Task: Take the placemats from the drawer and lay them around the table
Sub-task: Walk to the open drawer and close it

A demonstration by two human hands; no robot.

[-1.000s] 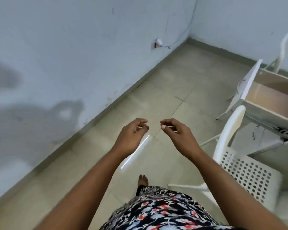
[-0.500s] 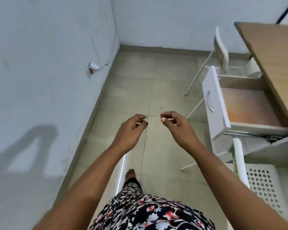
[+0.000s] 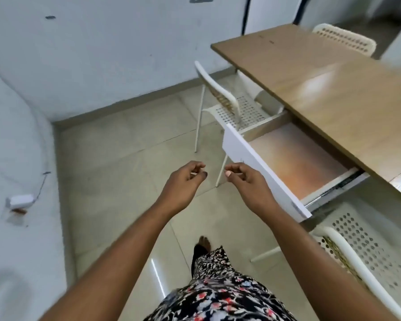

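An open drawer with a white front [image 3: 239, 147] sticks out from under the wooden table [image 3: 345, 89] at the right. A flat orange-tan surface [image 3: 299, 158] covers its inside; I cannot tell whether it is a placemat or the drawer bottom. My left hand [image 3: 183, 184] and my right hand [image 3: 248, 184] are held up side by side over the floor, fingers loosely curled, nothing in either. My right hand is just left of the drawer front, not touching it.
A white perforated chair [image 3: 232, 105] stands beyond the drawer, another [image 3: 357, 246] below it at the right, a third [image 3: 345, 40] behind the table. White walls meet in a corner at the left, with a socket and cable [image 3: 21, 200]. Tiled floor [image 3: 125, 170] lies ahead.
The view has swung right, from the wall and floor towards the table, so the open drawer and tabletop now show fully. Both hands keep the same raised, curled pose.
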